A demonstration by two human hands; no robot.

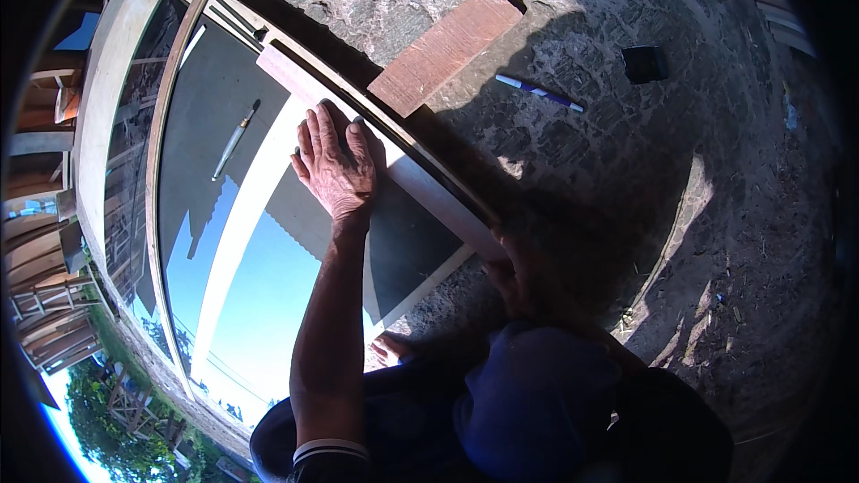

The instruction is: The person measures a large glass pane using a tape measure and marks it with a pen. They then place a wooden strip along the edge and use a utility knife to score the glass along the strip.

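Observation:
My left hand [335, 165] lies with its fingers stretched and apart across a pale wooden strip [420, 183] and the dark, glossy glass pane [403, 250]. The strip runs slantwise along the far long edge of the wooden frame [106, 125] around the glass. In deep shadow, my right hand [512, 273] closes around the near right end of that strip; its fingers show only dimly. A slim tool with a pale handle and dark tip [234, 145] rests on the glass, left of my left hand. The glass reflects blue sky.
A reddish-brown wood block [447, 49] lies beyond the frame. On the rough ground [591, 152] are a white-and-purple pen [539, 92] and a small black box-like thing [644, 63]. A long thin wooden strip [159, 125] crosses the pane's left part. Bare toes [386, 351] show near the frame's lower corner.

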